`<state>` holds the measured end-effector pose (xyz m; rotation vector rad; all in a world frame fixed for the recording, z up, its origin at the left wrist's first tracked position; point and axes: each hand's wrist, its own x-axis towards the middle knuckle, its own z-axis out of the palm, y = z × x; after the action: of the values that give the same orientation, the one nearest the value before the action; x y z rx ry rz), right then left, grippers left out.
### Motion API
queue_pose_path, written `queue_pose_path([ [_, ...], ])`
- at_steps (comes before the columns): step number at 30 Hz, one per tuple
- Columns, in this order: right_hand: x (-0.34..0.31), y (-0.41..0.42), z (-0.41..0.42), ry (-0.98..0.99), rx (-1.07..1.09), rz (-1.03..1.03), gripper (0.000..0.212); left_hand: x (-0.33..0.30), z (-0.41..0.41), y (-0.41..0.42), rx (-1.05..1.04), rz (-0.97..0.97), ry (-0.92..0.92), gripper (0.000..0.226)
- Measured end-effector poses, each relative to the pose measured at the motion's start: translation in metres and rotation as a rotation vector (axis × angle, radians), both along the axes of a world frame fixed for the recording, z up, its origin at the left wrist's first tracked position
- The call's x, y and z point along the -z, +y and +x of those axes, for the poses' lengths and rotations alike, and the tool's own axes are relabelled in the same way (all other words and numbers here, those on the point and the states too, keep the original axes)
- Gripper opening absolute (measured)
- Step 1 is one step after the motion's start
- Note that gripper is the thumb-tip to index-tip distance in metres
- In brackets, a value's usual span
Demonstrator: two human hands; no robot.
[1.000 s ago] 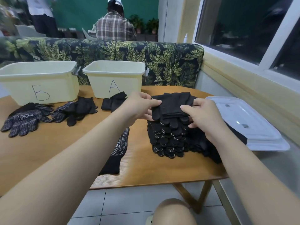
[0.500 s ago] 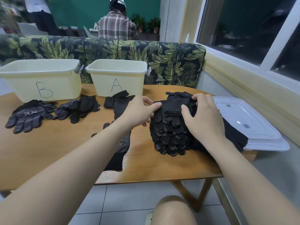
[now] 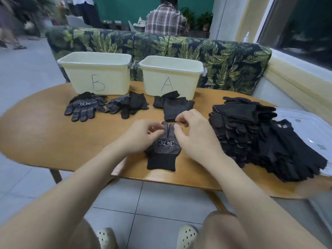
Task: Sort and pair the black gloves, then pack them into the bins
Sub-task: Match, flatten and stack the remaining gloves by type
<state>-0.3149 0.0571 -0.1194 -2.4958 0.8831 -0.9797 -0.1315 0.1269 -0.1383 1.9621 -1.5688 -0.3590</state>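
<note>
On the desk (image 3: 45,133), bin B (image 3: 95,72) stands far left and bin A (image 3: 170,76) just right of it. Before bin B lie two glove pairs (image 3: 84,106) (image 3: 128,105); before bin A, a folded pair (image 3: 172,106). A single glove (image 3: 163,150) lies near the middle edge, between the hands (image 3: 142,135) (image 3: 195,135). The glove stack (image 3: 251,137) sits right, partly on a tray (image 3: 305,126).

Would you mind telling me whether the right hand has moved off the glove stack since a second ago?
Yes. The right hand has left the glove stack and moved leftward, toward bin B's side, onto the dotted glove.
</note>
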Motion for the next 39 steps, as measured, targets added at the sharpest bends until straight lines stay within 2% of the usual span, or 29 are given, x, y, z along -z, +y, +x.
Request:
queue_pose_path([
  [3,0.020,-0.015,0.024,0.111,0.017,0.077,0.016,0.021,0.000,0.010,0.174,0.117,-0.126,0.051],
  [6,0.032,-0.032,0.043,0.167,0.046,0.094,0.022,0.032,0.006,0.017,0.179,0.138,-0.251,0.060],
  [16,0.044,-0.065,0.106,0.250,0.077,0.039,0.029,0.028,0.058,0.045,0.094,0.154,-0.314,0.062],
  [24,0.053,-0.058,0.179,0.224,-0.134,0.042,0.025,0.031,0.086,0.065,0.027,0.084,-0.376,0.060],
  [27,0.058,-0.059,0.203,0.199,-0.185,0.043,0.031,0.032,0.093,0.070,0.007,0.055,-0.389,0.061],
  [30,0.057,-0.064,0.223,0.158,-0.147,-0.018,0.040,0.032,0.102,0.068,-0.039,0.035,-0.370,0.063],
  [34,0.048,-0.073,0.244,0.029,-0.046,-0.036,0.044,0.034,0.120,0.060,-0.100,0.028,-0.354,0.055],
  [36,0.045,-0.079,0.253,0.064,-0.036,-0.011,0.051,0.034,0.128,0.055,-0.125,0.019,-0.350,0.049],
  [39,0.042,-0.087,0.264,0.086,-0.003,0.036,0.044,0.033,0.137,0.048,-0.151,-0.021,-0.337,0.040],
])
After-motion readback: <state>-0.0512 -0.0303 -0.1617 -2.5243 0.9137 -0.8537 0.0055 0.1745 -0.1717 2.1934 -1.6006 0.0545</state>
